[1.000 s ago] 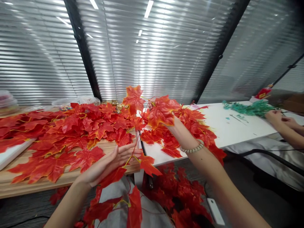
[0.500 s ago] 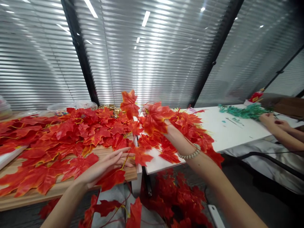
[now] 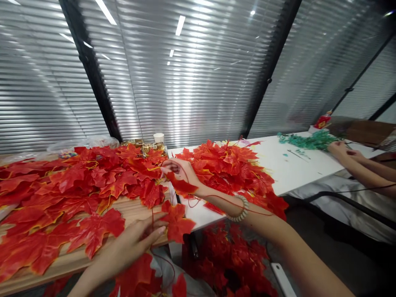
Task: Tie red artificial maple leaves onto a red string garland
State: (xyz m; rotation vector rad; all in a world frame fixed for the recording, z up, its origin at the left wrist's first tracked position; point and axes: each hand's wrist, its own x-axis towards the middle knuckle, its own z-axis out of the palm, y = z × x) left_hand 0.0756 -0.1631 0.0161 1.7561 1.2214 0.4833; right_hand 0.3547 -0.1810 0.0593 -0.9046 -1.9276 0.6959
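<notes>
One red leaf strand (image 3: 177, 222) hangs between our hands at the edge of the wooden table (image 3: 132, 205). Our right hand (image 3: 182, 170) holds it, fingers narrow; our left hand (image 3: 139, 237) curls by its cord (image 3: 152, 218), whether gripping we cannot tell. A leaf heap (image 3: 72, 178) lies beyond.

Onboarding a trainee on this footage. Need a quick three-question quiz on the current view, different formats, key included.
1. Which of the person's wrists wears the beaded bracelet?
2. True or false: the green foliage lies on the wooden table.
3. Fill in the colour: the leaf in front of the right grip is mainly ____.

Key:
1. The right.
2. False; it lies on the white table.
3. Red.
</notes>
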